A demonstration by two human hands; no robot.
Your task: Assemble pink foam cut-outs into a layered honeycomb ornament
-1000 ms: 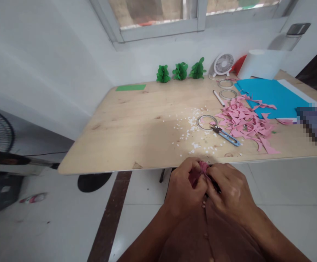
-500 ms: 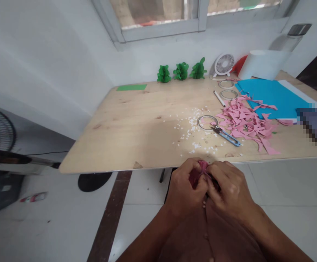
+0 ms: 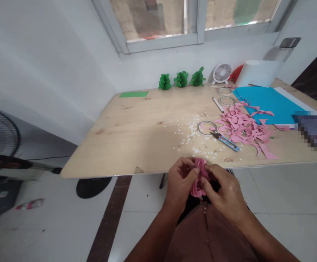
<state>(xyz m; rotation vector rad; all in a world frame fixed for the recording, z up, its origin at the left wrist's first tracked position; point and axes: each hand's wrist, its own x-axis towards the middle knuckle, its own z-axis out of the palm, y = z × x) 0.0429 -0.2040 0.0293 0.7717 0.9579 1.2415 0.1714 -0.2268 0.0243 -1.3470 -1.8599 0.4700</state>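
Between my two hands, at the front edge of the table, is a layered pink paper piece (image 3: 199,189) with rounded, fanned-out edges. My left hand (image 3: 180,183) grips its left side, the thumb pressed on the front layers. Fingers of my right hand (image 3: 224,183) pinch it from the right. Parts of the paper are hidden behind the fingers. On the table beyond lie blue-handled thread snips (image 3: 225,141), their tip by a wire ring (image 3: 206,128). White paper bits (image 3: 192,133) are scattered near the ring.
Pink paper scraps (image 3: 242,123) heap beside blue sheets (image 3: 270,103) on the right. Three green paper figures (image 3: 181,79) stand along the wall next to a small white fan (image 3: 222,73). A green strip (image 3: 133,94) lies at the back left. A pen (image 3: 217,104) and more rings lie right of centre.
The pink paper has come more into view, its layers spread below my fingers. My hands have shifted slightly on it and my right hand has moved a little lower. The view has tilted up slightly.
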